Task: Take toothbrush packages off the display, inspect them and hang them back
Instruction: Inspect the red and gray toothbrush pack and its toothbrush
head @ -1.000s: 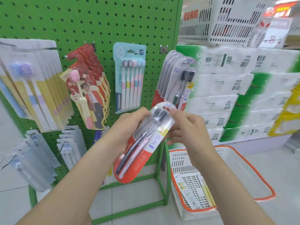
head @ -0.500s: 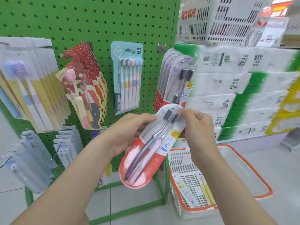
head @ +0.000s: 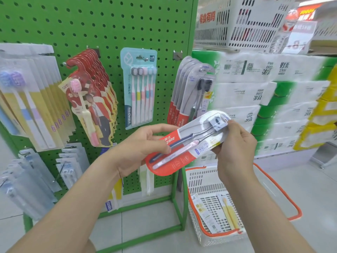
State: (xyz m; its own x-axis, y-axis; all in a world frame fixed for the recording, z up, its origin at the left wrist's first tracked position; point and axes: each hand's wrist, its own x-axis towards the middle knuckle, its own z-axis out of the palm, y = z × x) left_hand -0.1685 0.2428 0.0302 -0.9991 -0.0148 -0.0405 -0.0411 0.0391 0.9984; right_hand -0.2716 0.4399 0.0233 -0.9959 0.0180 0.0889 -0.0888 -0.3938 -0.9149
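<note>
I hold the Colgate twin toothbrush pack (head: 184,141) tilted between both hands. My left hand (head: 140,148) grips its red lower half, thumb across the front. My right hand (head: 235,148) pinches the clear upper end beside the brush heads. Matching packs (head: 187,92) hang on the green pegboard (head: 91,24) just above the grip. A white basket (head: 200,181) sits below my right hand.
</note>
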